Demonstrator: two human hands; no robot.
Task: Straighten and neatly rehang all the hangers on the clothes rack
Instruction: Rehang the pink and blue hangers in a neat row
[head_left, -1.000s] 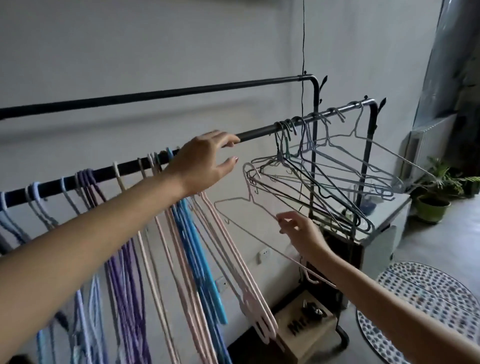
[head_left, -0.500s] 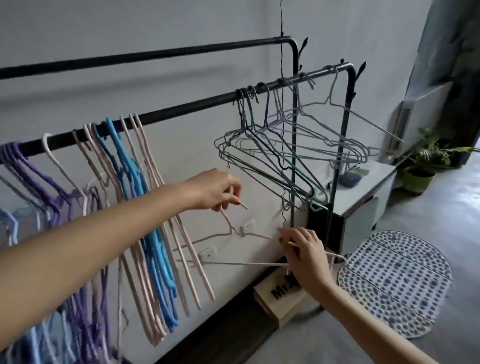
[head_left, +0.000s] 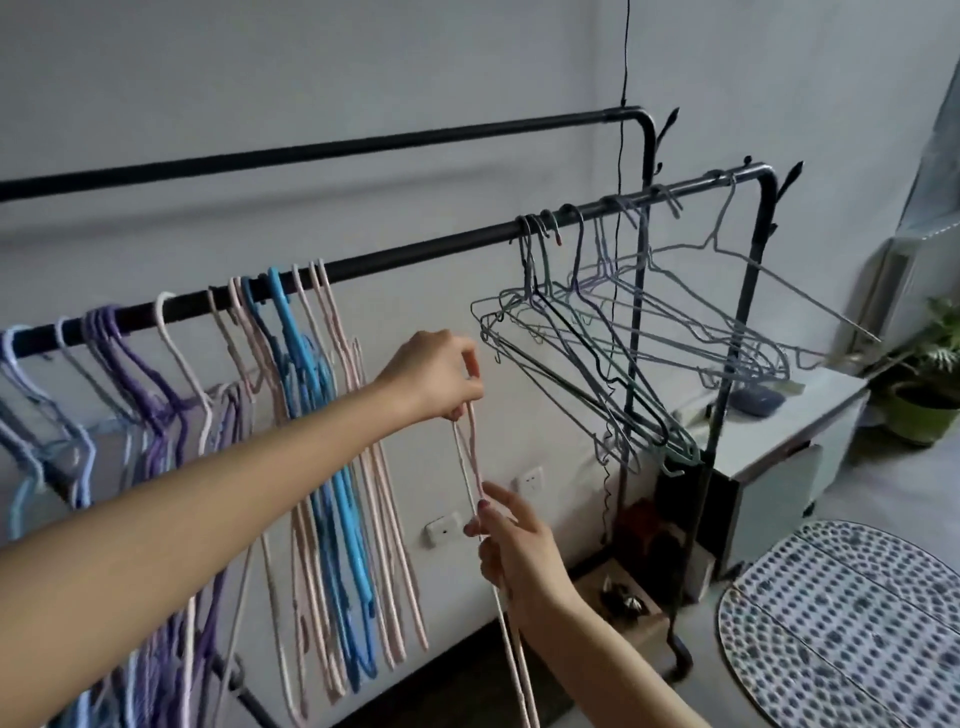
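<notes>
A thin pink hanger (head_left: 470, 462) hangs edge-on in the air below the black front rail (head_left: 415, 252). My left hand (head_left: 434, 376) pinches its hook end at the top. My right hand (head_left: 511, 543) grips its body lower down. On the rail's left part hang purple hangers (head_left: 140, 374), blue hangers (head_left: 311, 364) and pink hangers (head_left: 337, 332) in a row. At the rail's right end, several grey wire hangers (head_left: 623, 332) hang tangled and splayed at different angles.
A second black rail (head_left: 363, 150) runs higher, closer to the wall. A white cabinet (head_left: 800, 415) stands right of the rack, with a potted plant (head_left: 930, 395) beyond. A dotted mat (head_left: 852, 623) and a wooden box (head_left: 623, 603) lie on the floor.
The pink hanger turned from lying flat to hanging upright and edge-on. My left hand rose a little with its hook; my right hand slid along the hanger's body.
</notes>
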